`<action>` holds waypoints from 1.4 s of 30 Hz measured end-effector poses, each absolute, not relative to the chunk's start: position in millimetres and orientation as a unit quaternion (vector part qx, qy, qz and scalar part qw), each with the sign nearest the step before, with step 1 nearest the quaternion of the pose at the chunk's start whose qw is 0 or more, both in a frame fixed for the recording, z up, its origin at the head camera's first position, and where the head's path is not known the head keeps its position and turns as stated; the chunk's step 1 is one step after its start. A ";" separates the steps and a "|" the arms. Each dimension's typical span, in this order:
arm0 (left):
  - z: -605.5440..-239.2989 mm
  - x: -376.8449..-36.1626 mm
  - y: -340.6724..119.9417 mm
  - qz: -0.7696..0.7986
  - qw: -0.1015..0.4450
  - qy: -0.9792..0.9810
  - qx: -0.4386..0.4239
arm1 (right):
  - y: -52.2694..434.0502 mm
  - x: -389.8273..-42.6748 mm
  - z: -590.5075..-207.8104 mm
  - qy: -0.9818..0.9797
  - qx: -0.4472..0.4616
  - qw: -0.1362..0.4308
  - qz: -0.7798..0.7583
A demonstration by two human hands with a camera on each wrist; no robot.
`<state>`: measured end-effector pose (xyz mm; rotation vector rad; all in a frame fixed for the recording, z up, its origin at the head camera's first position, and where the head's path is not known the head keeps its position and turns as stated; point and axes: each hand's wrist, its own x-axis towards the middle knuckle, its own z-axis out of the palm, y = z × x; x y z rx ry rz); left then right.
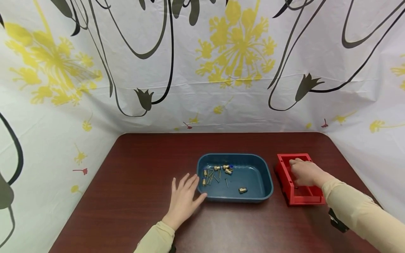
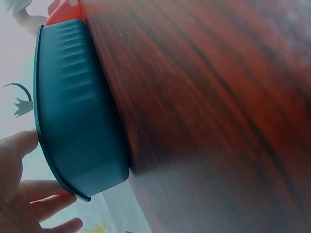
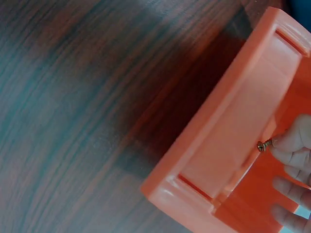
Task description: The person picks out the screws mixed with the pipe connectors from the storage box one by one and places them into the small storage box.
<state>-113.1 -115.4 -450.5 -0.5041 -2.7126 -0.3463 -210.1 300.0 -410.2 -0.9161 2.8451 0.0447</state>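
A person is sitting at a dark red-brown table (image 1: 142, 196), working with both hands. The left hand (image 1: 185, 198) is lying flat on the table just beside the near left corner of a blue tray (image 1: 267, 182), its fingers (image 1: 190, 181) straight and spread, with the tips touching the tray's rim; it is gripping nothing. In the left wrist view the same fingers (image 2: 43, 191) are resting against the lip of the tray.

Inside the tray, small brass fittings (image 1: 226, 169) and thin nails (image 1: 212, 178) are lying scattered across the left half, and one more brass fitting (image 1: 242, 190) is sitting alone nearer the near right corner.

To the right of the tray, apart from it, a red bin (image 1: 286, 189) is standing on the table. The right hand (image 1: 305, 173) is reaching down into the bin from the near right, with its fingers curled. In the right wrist view the fingertips (image 3: 291, 141) are pinching a small screw (image 3: 263, 145) by its shaft, its brass head pointing towards the bin's inner wall and sitting very close to it; whether it is touching the wall is not clear. The screw is therefore inside the red bin, held above its floor.

Both arms are wearing pale beige sleeves (image 1: 357, 211). A white curtain (image 1: 221, 70) printed with yellow flowers and black stems is hanging behind and along both sides of the table.
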 end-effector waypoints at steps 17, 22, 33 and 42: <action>-450.7 -110.7 -116.7 -0.119 0.182 -0.960 -0.176 | 305.2 -211.7 -410.4 0.951 -0.300 0.079 0.001; -450.0 -111.1 -117.3 -0.124 0.184 -0.959 -0.178 | 305.0 -210.8 -392.3 0.949 -0.310 0.058 -0.001; -449.2 -112.8 -118.3 -0.125 0.185 -0.958 -0.180 | 283.0 -216.1 -344.9 0.948 -0.316 -0.028 0.034; -451.0 -113.7 -117.0 -0.122 0.178 -0.960 -0.179 | 231.5 -229.4 -312.7 0.934 -0.353 -0.045 0.018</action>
